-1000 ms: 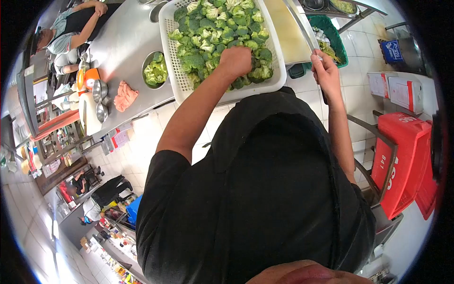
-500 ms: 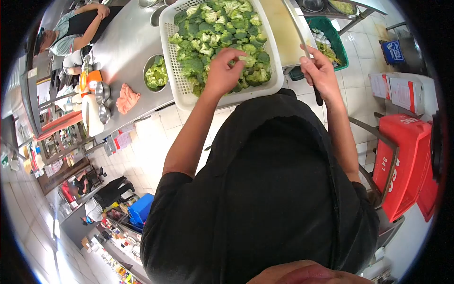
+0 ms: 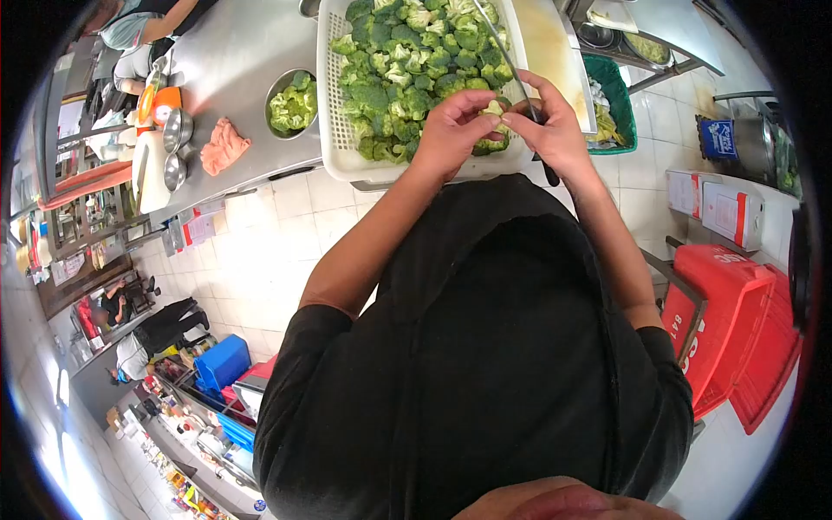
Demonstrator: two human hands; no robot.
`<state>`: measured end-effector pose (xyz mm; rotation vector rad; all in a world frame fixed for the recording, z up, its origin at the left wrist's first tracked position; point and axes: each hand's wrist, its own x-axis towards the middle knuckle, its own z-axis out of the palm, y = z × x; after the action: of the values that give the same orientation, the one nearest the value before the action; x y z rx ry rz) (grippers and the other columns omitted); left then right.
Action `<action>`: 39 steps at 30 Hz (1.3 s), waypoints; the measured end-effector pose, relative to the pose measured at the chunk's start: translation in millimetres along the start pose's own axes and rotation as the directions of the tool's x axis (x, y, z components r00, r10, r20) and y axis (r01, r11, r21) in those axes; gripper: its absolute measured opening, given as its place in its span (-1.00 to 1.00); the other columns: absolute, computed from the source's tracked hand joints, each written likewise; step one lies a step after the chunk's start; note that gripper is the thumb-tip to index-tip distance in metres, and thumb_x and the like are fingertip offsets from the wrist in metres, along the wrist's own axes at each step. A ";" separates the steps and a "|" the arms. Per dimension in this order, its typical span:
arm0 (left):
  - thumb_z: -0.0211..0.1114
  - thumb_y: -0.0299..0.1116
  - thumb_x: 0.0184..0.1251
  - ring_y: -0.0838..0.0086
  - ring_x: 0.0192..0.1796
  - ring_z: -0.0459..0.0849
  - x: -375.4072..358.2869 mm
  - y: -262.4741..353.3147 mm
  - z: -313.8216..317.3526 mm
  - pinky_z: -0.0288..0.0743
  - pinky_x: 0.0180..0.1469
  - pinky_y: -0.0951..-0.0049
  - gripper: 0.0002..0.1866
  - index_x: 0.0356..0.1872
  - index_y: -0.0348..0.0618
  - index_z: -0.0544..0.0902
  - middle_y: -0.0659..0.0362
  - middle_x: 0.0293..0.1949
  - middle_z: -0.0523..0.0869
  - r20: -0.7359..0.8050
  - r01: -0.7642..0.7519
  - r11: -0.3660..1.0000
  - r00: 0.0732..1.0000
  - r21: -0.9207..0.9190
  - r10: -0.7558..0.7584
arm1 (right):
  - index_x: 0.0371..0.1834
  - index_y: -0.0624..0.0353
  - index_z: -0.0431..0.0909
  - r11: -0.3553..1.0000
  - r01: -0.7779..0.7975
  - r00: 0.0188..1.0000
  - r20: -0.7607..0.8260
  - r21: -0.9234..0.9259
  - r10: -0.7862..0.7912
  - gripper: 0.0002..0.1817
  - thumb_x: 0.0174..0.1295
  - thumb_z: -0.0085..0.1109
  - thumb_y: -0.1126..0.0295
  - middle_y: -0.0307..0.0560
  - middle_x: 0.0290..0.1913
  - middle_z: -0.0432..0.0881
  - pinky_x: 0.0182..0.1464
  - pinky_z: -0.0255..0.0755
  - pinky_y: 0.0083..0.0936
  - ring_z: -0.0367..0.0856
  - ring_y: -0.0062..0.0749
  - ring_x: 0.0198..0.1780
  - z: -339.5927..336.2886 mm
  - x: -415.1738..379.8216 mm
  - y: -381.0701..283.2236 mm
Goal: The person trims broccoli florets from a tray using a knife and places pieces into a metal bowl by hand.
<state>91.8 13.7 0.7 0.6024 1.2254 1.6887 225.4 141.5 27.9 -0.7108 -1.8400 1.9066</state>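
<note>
My left hand [image 3: 459,130] is closed, pinching a broccoli floret [image 3: 495,109] over the near right part of a white perforated basket [image 3: 333,130]. Broccoli florets [image 3: 407,69] fill that basket. My right hand [image 3: 552,130] grips a knife [image 3: 500,43], its dark handle pointing down toward me and its blade reaching up across the basket. The right thumb and fingertips meet the floret beside the left fingers. A metal bowl [image 3: 279,85] with broccoli pieces stands left of the basket.
A cutting board [image 3: 550,48] lies right of the basket. Beyond are a green crate [image 3: 617,130] on the floor and a red bin [image 3: 719,321]. A pink cloth [image 3: 225,147] and metal bowls [image 3: 177,130] are on the steel counter [image 3: 251,43]. A person [image 3: 156,26] stands across it.
My left hand has moved right with the floret, and my right hand has come in to meet it. The knife now slants over the basket. The whole view has shifted slightly.
</note>
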 end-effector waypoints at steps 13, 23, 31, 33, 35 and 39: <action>0.25 -0.67 0.23 0.53 -0.17 0.75 -2.9 15.2 -0.8 0.60 -0.09 0.45 -0.81 -0.18 -0.27 0.73 0.17 -0.25 0.81 -0.106 -0.098 0.923 0.983 0.371 0.147 | 0.47 0.22 0.35 0.867 0.032 0.988 0.147 -0.498 0.047 -0.30 0.32 0.36 0.20 -0.08 -0.30 0.69 -0.14 0.48 -0.54 0.53 -0.57 -0.31 15.0 -25.6 -36.3; 0.20 -0.69 0.20 0.52 -0.19 0.75 0.4 14.5 -4.6 0.60 -0.10 0.45 -0.79 -0.19 -0.27 0.71 0.15 -0.27 0.81 -0.063 -0.148 0.921 0.981 0.359 0.182 | 0.47 0.10 0.35 0.874 0.107 0.991 0.126 -0.474 -0.053 -0.21 0.27 0.33 -0.07 0.37 -0.19 0.70 -0.06 0.56 -0.20 0.74 0.16 -0.11 16.3 -26.8 -29.1; 0.21 -0.69 0.22 0.53 -0.20 0.73 3.6 8.8 -7.7 0.59 -0.12 0.47 -0.81 -0.19 -0.29 0.70 0.17 -0.27 0.80 -0.068 -0.186 0.947 0.975 0.263 0.210 | 0.39 0.11 0.42 0.878 0.106 0.993 0.096 -0.466 -0.070 -0.28 0.28 0.32 -0.06 0.23 -0.38 0.68 -0.25 0.53 -0.21 0.68 0.12 -0.36 19.4 -22.9 -19.3; 0.21 -0.69 0.24 0.54 -0.21 0.73 4.0 9.5 -9.3 0.58 -0.12 0.48 -0.81 -0.18 -0.29 0.70 0.18 -0.26 0.80 -0.057 -0.169 0.939 0.979 0.300 0.194 | 0.34 0.13 0.45 0.863 0.086 0.995 0.087 -0.497 -0.048 -0.32 0.28 0.32 -0.06 0.23 -0.39 0.68 -0.29 0.52 -0.21 0.67 0.10 -0.40 21.2 -20.2 -18.5; 0.24 -0.67 0.25 0.57 -0.22 0.71 4.5 8.9 -9.6 0.57 -0.14 0.50 -0.83 -0.18 -0.28 0.70 0.18 -0.26 0.79 -0.071 -0.132 0.941 0.984 0.312 0.162 | 0.30 0.14 0.47 0.857 0.098 0.995 0.073 -0.505 -0.071 -0.35 0.29 0.32 -0.05 0.22 -0.41 0.67 -0.33 0.51 -0.24 0.67 0.04 -0.43 22.6 -16.6 -17.5; 0.34 -0.58 0.28 0.66 -0.28 0.66 8.0 1.9 -7.0 0.52 -0.21 0.57 -0.88 -0.18 -0.26 0.69 0.24 -0.32 0.76 -0.067 -0.122 0.958 0.987 0.259 0.144 | 0.26 0.13 0.50 0.882 0.118 0.991 -0.003 -0.457 -0.134 -0.42 0.32 0.31 0.00 0.11 -0.45 0.66 -0.38 0.47 -0.36 0.63 -0.25 -0.49 18.6 -5.7 -1.0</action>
<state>81.9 17.4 -1.3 0.7896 1.5064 1.6951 218.5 123.3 29.5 -0.7361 -2.2799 1.3768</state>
